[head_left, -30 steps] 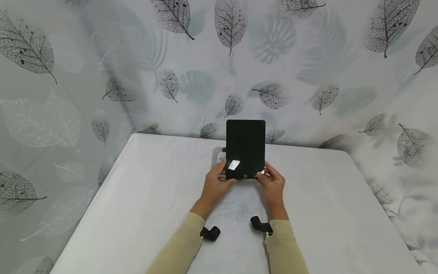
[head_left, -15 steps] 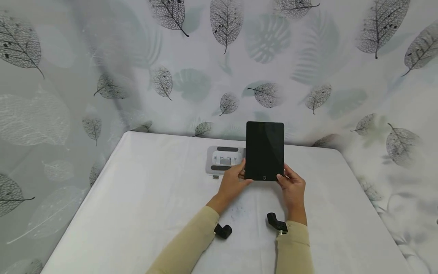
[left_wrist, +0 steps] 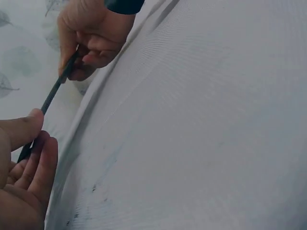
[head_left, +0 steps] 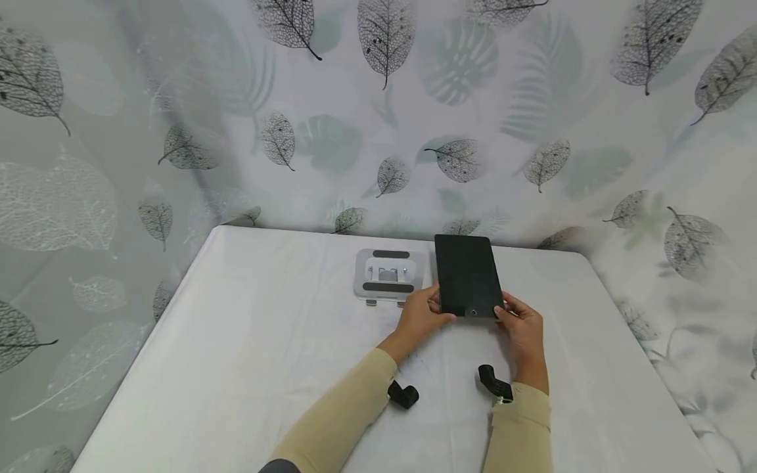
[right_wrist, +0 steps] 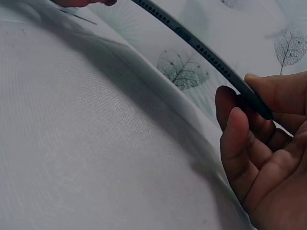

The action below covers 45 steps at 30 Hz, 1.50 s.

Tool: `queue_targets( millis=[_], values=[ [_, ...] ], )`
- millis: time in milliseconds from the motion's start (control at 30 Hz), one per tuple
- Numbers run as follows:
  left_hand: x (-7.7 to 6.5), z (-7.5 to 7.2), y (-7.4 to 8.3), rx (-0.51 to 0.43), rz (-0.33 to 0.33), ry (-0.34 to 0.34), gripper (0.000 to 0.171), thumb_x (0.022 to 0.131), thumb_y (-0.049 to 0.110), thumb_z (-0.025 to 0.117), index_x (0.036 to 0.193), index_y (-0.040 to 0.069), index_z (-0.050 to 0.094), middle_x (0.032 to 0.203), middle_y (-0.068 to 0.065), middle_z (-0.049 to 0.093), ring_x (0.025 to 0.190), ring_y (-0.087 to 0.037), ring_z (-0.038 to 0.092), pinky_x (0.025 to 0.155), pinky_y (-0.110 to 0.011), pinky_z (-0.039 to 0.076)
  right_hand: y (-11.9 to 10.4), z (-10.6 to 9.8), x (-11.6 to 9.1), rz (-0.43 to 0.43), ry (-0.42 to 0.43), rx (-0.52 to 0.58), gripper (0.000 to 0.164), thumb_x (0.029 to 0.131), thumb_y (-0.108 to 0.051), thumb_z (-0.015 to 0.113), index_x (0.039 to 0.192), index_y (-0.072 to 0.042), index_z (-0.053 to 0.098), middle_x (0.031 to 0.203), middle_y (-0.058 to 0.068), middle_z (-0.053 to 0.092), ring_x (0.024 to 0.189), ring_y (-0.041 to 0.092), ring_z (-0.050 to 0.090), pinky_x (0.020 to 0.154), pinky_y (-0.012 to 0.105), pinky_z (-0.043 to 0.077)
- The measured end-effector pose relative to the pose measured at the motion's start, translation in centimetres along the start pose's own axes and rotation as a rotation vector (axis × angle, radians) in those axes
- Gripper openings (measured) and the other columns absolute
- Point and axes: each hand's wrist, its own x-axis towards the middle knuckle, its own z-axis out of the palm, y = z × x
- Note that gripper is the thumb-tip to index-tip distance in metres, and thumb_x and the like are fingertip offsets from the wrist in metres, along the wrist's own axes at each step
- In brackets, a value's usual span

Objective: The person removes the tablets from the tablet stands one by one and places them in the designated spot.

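Note:
A black tablet [head_left: 467,276] with a round home button is held between both hands, its screen toward the head camera and its top leaning back. My left hand [head_left: 421,320] pinches its lower left corner, thumb in front and fingers behind. At the lower right corner my right hand [head_left: 523,327] grips it the same way. The tablet's thin edge [right_wrist: 192,42], with speaker holes and a port, shows in the right wrist view. Left of the tablet lies a grey tablet stand [head_left: 362,279], folded flat, with two dark pads and two small tabs at its front.
The stand and hands are over a table with a white cloth [head_left: 236,368]. A leaf-patterned curtain [head_left: 331,59] hangs behind the table's back edge and along its sides. Black wrist mounts [head_left: 404,395] sit on both sleeves.
Both hands have carried the tablet to the right, uncovering the stand that it partly hid. Since half a second ago the tablet has also come lower and its top has tipped back.

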Motion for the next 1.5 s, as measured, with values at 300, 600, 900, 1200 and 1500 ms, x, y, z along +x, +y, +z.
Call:
queue_targets(
  millis=[300,600,900,1200,1500],
  values=[
    [-0.5,0.9,-0.5,0.008,-0.111,0.039,0.073,0.078,0.016,0.090,0.142,0.001,0.058,0.123,-0.013,0.073,0.093,-0.007,0.068,0.082,-0.021,0.058,0.1,-0.2,0.4,0.102,-0.010,-0.199,0.049,0.094,0.003,0.066,0.142,0.007,0.055,0.083,-0.013,0.057,0.065,0.001,0.055,0.054,0.018,0.050],
    [-1.4,1.6,-0.8,-0.004,-0.077,0.181,0.065,0.077,0.014,0.090,0.136,0.007,0.065,0.122,-0.015,0.074,0.101,-0.019,0.076,0.085,-0.028,0.061,0.3,0.1,0.6,0.090,0.026,-0.325,0.046,0.091,-0.003,0.072,0.136,0.004,0.063,0.072,-0.020,0.059,0.062,-0.002,0.055,0.056,0.017,0.050],
    [-2.3,1.4,-1.6,0.103,0.046,0.240,0.043,0.079,0.009,0.087,0.119,0.003,0.075,0.110,-0.013,0.078,0.095,-0.018,0.077,0.083,-0.023,0.061,1.6,1.4,0.0,-0.052,0.153,-0.630,0.041,0.087,-0.030,0.080,0.119,-0.005,0.076,0.090,0.003,0.079,0.089,0.010,0.067,0.081,0.024,0.052],
    [-2.1,1.3,-0.9,0.350,0.058,0.239,0.044,0.081,0.014,0.085,0.124,0.011,0.074,0.118,-0.004,0.077,0.113,-0.022,0.064,0.101,-0.034,0.051,1.8,1.6,0.1,-0.138,0.177,-0.723,0.040,0.086,-0.032,0.081,0.113,-0.002,0.078,0.100,0.017,0.079,0.098,0.029,0.070,0.083,0.034,0.052],
    [-2.0,1.4,-1.3,0.365,0.052,0.226,0.041,0.082,0.012,0.084,0.123,0.013,0.074,0.118,-0.004,0.077,0.112,-0.021,0.063,0.100,-0.033,0.051,1.8,1.7,-0.1,-0.098,0.171,-0.730,0.034,0.092,-0.029,0.075,0.112,-0.002,0.078,0.100,0.019,0.076,0.098,0.028,0.065,0.080,0.034,0.048]
  ],
)
